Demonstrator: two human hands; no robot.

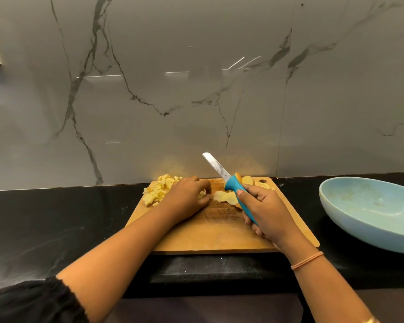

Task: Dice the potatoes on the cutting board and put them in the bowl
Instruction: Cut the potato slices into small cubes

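- Left hand [187, 198]: palm down on the cutting board [215, 238], fingers bent, tips against the near potato slices [224, 196]. Whether it pinches or only steadies them cannot be told.
- Right hand [264, 210]: fingers wrapped round the turquoise handle of the knife [229, 180]. The blade is raised off the board and points up and away to the left.
- Diced potato [159, 191]: heaped at the board's far left corner, just beside the left hand. More uncut slices [247, 180] lie at the far right corner, behind the knife.
- Bowl [371, 206]: pale blue, on the black bench [56, 217], to the right of the board and apart from it. No dice are seen inside.
- Risk, fingers: the left fingertips sit close to where the blade would come down, so a cut made without tucking them could nick them.
- Risk, slices: thin and likely wet, they may slide under the edge and give uneven dice.
- Risk, spill: the heap reaches the board's left edge, so a sweep of the hand could push pieces onto the bench.
- Obstruction: the right hand, the knife and the uncut slices lie between the heap and the bowl, making the carry across awkward.
- Surroundings: veined marble wall [196, 89] behind, black sleeve [33, 299] on the left arm.
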